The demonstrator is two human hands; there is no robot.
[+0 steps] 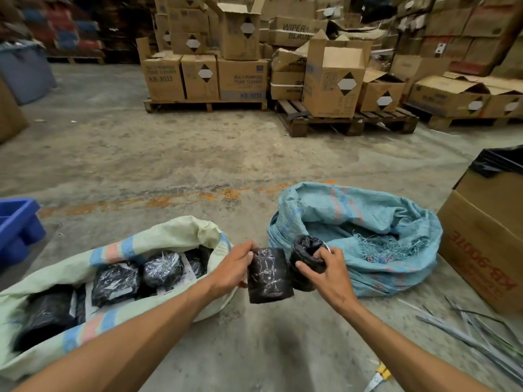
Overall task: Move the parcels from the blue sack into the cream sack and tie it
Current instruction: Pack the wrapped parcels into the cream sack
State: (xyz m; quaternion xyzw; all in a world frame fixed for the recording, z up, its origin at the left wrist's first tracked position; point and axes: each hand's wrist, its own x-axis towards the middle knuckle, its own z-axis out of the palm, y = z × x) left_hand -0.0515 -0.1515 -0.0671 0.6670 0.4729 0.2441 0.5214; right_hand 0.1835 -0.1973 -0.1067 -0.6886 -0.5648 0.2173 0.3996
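Observation:
A cream sack (175, 236) with striped edges lies open on the floor at the left, holding several black-wrapped parcels (162, 268). The blue sack (382, 219) sits crumpled and open at the right, with frayed threads showing inside. My left hand (233, 265) grips a black cylindrical parcel (268, 275) held between the two sacks, above the floor. My right hand (325, 271) grips a second black parcel (307, 250) just right of the first, at the blue sack's near rim.
A cardboard box (486, 244) lined with black plastic stands at the right. A blue crate (17, 224) sits at the left edge. Loose strapping bands (475, 332) and a yellow-handled tool (379, 376) lie on the floor near right. Pallets of cartons (206, 77) stand behind.

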